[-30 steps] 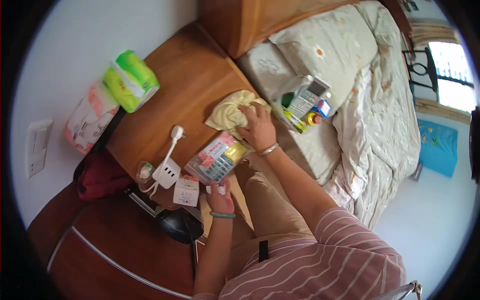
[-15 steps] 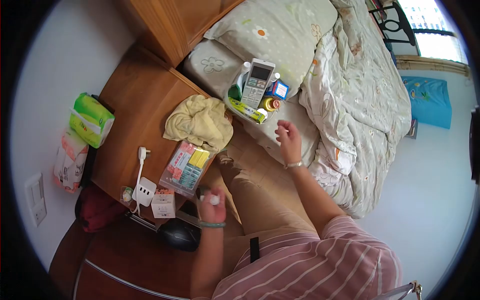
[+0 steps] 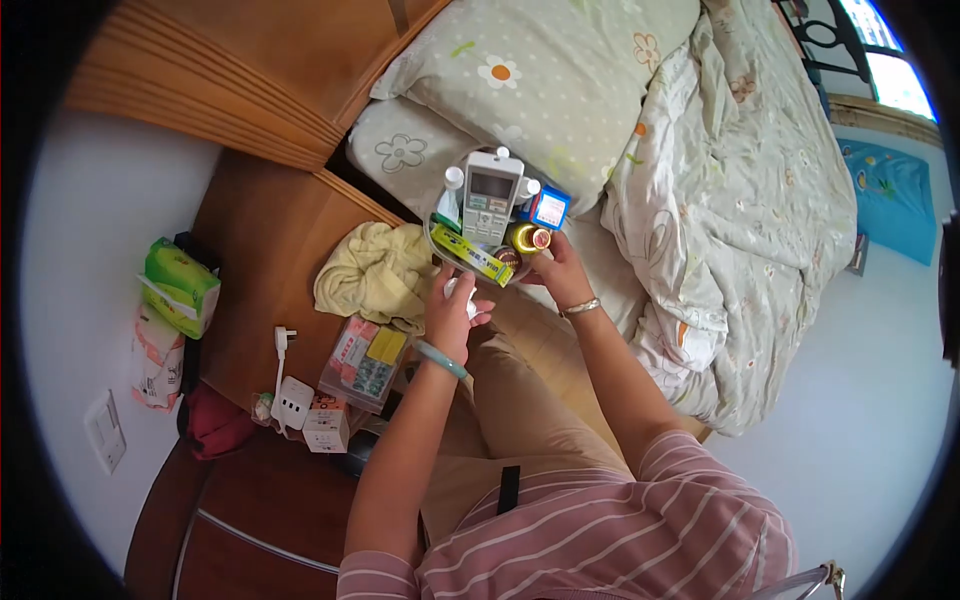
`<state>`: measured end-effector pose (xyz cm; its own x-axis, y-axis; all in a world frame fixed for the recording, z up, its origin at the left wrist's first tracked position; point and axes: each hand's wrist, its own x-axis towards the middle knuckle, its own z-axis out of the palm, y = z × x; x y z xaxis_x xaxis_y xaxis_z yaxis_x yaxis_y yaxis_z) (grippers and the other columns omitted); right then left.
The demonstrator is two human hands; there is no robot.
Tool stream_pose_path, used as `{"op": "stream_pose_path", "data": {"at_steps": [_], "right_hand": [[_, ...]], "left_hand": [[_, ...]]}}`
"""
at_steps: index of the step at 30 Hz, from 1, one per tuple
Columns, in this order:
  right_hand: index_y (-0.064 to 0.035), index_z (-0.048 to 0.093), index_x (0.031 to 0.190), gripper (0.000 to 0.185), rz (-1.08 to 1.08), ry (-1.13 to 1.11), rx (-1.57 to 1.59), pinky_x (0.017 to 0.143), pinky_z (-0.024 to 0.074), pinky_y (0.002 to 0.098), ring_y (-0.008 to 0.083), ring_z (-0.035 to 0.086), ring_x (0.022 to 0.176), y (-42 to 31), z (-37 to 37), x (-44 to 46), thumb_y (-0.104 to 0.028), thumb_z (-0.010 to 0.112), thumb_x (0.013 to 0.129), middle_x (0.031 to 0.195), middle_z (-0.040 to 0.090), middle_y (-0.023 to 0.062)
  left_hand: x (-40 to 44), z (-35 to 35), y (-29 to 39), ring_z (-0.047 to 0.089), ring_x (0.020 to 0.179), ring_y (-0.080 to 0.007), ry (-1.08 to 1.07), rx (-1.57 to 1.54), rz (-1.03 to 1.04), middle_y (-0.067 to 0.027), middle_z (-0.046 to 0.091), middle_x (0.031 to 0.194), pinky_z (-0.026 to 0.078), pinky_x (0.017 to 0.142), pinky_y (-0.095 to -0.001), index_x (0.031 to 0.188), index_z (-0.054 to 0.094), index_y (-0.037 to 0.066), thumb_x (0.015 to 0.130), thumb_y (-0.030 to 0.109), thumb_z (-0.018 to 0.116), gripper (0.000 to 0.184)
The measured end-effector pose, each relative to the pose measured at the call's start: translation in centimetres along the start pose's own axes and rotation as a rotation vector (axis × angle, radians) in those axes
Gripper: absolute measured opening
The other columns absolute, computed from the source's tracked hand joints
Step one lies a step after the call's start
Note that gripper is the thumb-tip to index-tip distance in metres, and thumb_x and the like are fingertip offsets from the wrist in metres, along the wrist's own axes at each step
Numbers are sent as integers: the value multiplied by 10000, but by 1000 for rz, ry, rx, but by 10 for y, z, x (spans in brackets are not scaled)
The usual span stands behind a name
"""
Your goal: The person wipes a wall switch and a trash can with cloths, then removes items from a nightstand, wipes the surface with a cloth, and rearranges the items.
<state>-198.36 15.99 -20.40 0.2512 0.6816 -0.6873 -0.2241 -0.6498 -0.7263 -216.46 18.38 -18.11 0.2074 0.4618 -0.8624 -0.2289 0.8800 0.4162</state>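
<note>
A clear plastic basket (image 3: pixel 431 243) rests at the edge of the bed. In it stand a white remote control (image 3: pixel 490 200), a yellow-green box (image 3: pixel 470 254), a yellow bottle (image 3: pixel 526 238), a blue box (image 3: pixel 547 208) and white-capped bottles. My right hand (image 3: pixel 565 275) closes on the basket's near right side, its fingertips partly hidden. Just below the near left side, my left hand (image 3: pixel 450 325) is curled round a small white object (image 3: pixel 462 295) whose kind I cannot make out. That hand is very near the basket; whether it touches the rim is unclear.
On the wooden nightstand (image 3: pixel 265 225) lie a yellow cloth (image 3: pixel 375 272), a clear bag of medicine packs (image 3: pixel 365 360), a white power strip (image 3: pixel 292 402) and a small box (image 3: pixel 326 425). Tissue packs (image 3: pixel 182 285) stand by the wall. Pillows (image 3: pixel 560 80) lie behind the basket.
My left hand has moved up from beside the nightstand to the basket, still with the white object. My right hand has come onto the basket's side. The view has shifted slightly.
</note>
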Motion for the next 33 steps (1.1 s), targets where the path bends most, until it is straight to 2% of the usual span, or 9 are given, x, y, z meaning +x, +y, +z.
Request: {"op": "stream_pose_path", "data": {"at_steps": [1,4,6,8,15,19,25,26,33], "right_hand": [[-95,396,1268,474,-37,41,-3,674,566,333,191,622,900,-5,4,-1,-101,553,821,1104,571,79],[-81,387,1263,473,-54,40,41,687,566,346,217,626,918,-5,6,1,-86,550,819,1108,566,90],[-62,390,1245,452,-81,-10,64,699,566,360,245,626,943,1,1,2,-57,526,814,1120,556,106],[-54,406,1229,443,-67,-59,175,697,568,345,238,624,917,0,0,0,-51,566,816,1117,539,104],[-34,402,1210,435,-118,48,77,735,573,375,258,608,953,-17,13,-29,40,455,785,1122,527,129],[-19,411,1201,460,-182,72,65,708,573,357,238,626,895,-39,33,-54,60,436,749,1087,552,123],[-37,423,1214,457,-245,1,-43,726,527,283,163,585,892,-64,92,-88,58,470,769,1091,531,64],[-37,422,1209,456,-238,-24,-8,714,525,275,162,584,877,-66,108,-91,58,467,765,1083,531,63],[-55,409,1227,457,-226,-156,75,592,543,260,154,600,792,-56,230,-72,21,489,784,1046,538,74]], "left_hand": [[10,1,-4,619,634,-173,22,-25,4,-84,601,950,496,496,-260,1177,439,59,878,274,564,389],[24,6,-6,614,579,-152,33,-16,18,-80,579,925,480,447,-237,1193,439,58,881,222,548,368],[14,17,9,612,533,-144,70,33,46,-80,617,857,467,404,-225,1110,463,42,887,192,519,274],[15,14,3,645,593,-173,30,70,81,-94,620,930,493,429,-227,1143,457,16,888,197,522,320],[-1,13,8,659,621,-177,46,239,112,-139,639,856,526,489,-256,1060,471,-24,886,167,502,259],[-29,4,26,661,626,-186,21,255,160,-151,634,833,529,484,-266,1066,441,-39,885,173,513,288],[-86,-42,72,654,554,-209,100,163,229,-167,639,746,513,440,-289,1015,431,-43,849,135,514,257],[-92,-57,83,654,619,-173,59,163,186,-143,630,872,515,461,-249,1071,424,-17,886,146,506,261],[-95,-154,145,646,558,-197,259,141,269,-162,625,854,517,423,-270,1074,459,-49,860,143,513,293]]}}
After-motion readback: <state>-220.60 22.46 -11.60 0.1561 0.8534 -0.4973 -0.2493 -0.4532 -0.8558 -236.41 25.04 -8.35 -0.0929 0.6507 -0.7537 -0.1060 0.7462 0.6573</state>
